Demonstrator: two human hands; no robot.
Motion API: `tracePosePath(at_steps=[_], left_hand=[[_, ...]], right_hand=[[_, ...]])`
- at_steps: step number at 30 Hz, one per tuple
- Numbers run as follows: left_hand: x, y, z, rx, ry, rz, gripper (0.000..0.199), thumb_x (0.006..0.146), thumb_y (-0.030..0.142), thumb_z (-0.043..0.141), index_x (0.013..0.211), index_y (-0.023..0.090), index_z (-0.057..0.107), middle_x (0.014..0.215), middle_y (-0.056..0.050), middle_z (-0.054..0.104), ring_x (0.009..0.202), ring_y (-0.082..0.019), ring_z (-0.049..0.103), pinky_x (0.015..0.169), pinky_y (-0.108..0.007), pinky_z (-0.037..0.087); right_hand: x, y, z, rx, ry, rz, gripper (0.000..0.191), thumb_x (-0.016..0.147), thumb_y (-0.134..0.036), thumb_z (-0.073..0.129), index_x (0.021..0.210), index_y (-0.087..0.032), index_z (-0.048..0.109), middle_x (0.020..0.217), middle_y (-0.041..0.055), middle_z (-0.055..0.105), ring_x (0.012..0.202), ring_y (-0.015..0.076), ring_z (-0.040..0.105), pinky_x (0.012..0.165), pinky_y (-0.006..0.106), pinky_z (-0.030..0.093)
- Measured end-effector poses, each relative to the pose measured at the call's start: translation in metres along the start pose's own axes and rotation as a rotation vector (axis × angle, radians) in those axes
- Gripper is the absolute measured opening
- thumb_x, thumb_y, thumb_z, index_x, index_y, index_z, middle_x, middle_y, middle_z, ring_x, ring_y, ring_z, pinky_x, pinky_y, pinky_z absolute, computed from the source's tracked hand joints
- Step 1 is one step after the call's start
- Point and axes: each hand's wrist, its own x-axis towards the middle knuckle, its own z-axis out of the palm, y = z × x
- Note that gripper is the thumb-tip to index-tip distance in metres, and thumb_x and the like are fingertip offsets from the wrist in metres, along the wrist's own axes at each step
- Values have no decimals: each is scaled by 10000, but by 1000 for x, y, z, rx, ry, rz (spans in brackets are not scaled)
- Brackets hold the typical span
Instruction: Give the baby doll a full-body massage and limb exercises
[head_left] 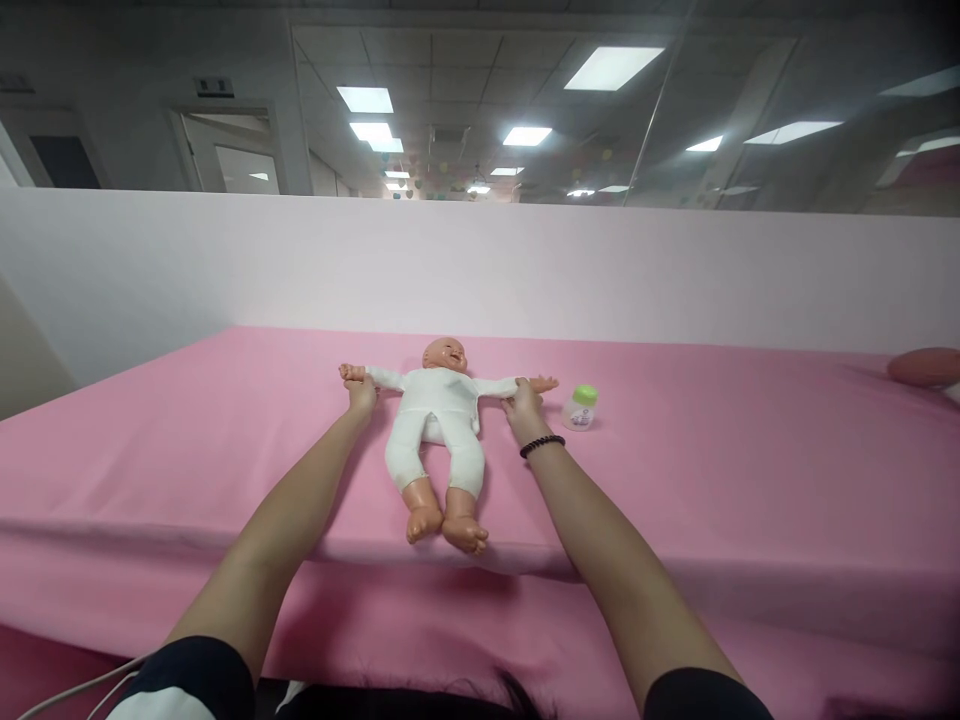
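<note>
A baby doll (442, 400) with a white cloth body lies on its back on the pink cover, its feet toward me and its arms stretched out sideways. My left hand (363, 394) is closed around the doll's arm at the left, just by its wrist. On the other side, my right hand (525, 408) grips the doll's other arm near the wrist, thumb on top. A dark beaded bracelet (542, 446) circles my right wrist. Close to the right of that hand stands a small clear jar (580, 410) with a green lid.
The pink-covered table (720, 470) drops off at its front edge near my forearms. A low white wall (480, 265) with glass above it closes the back. At the far right edge, part of a skin-coloured rounded object (924, 367) shows.
</note>
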Motion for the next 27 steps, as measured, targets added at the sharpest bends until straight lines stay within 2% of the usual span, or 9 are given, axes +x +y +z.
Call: tracePosePath(at_steps=[3, 5, 9, 11, 14, 17, 20, 23, 27], left_hand=[[-15, 3, 5, 231, -3, 216, 334, 1002, 297, 533, 1293, 224, 387, 1271, -136, 583, 1088, -205, 632, 949, -354, 525], [-26, 5, 6, 404, -155, 444, 362, 987, 276, 543, 1325, 217, 427, 1318, -141, 575, 1158, -229, 612, 1012, -386, 503], [-40, 13, 5, 774, -478, 698, 379, 943, 261, 592, 1320, 252, 561, 1389, -106, 565, 1296, -280, 545, 1112, -433, 443], [-44, 17, 4, 876, -514, 735, 369, 959, 271, 565, 1328, 267, 584, 1403, -95, 559, 1318, -278, 531, 1118, -431, 444], [-46, 21, 4, 930, -520, 762, 377, 986, 297, 522, 1359, 260, 570, 1401, -105, 558, 1310, -275, 537, 1102, -429, 460], [-44, 19, 3, 906, -528, 770, 370, 992, 320, 517, 1351, 242, 561, 1394, -119, 562, 1300, -284, 539, 1105, -444, 450], [-39, 12, 3, 773, -484, 747, 378, 982, 320, 539, 1349, 233, 525, 1382, -128, 567, 1283, -285, 546, 1098, -452, 446], [-31, 6, 4, 509, -341, 590, 376, 965, 305, 585, 1319, 224, 489, 1344, -138, 583, 1191, -272, 596, 1026, -436, 485], [-18, 4, 8, 121, -30, 280, 292, 950, 280, 632, 1187, 237, 468, 1260, -134, 597, 1115, -242, 634, 926, -376, 530]], right_hand=[[-6, -16, 7, 68, 83, 78, 567, 769, -353, 549, 1293, -206, 390, 1242, 123, 586, 1008, 216, 661, 823, 353, 595], [-14, -27, 11, 66, 31, -18, 547, 719, -327, 611, 1225, -201, 445, 1191, 98, 618, 986, 205, 650, 848, 342, 577], [-33, -41, 15, -58, -397, -343, 416, 667, -264, 641, 1074, -197, 591, 1073, 62, 683, 961, 214, 642, 888, 365, 548], [-41, -43, 15, -198, -625, -513, 346, 657, -206, 628, 1002, -200, 661, 1066, 61, 704, 1017, 240, 640, 973, 413, 515], [-48, -41, 15, -402, -730, -707, 345, 655, -131, 589, 967, -212, 712, 1078, 60, 714, 1101, 272, 618, 1084, 481, 438], [-50, -39, 16, -393, -705, -715, 346, 687, -135, 593, 1002, -204, 717, 1093, 63, 716, 1081, 261, 628, 1056, 461, 454], [-50, -41, 18, -218, -636, -527, 361, 705, -191, 637, 1061, -188, 692, 1091, 59, 717, 1016, 231, 642, 960, 393, 506], [-44, -45, 19, -59, -402, -295, 398, 687, -230, 678, 1077, -167, 635, 1062, 59, 701, 957, 209, 630, 890, 350, 530], [-24, -37, 13, 144, -1, 53, 432, 734, -220, 653, 1144, -190, 519, 1084, 48, 635, 909, 172, 624, 799, 296, 563]])
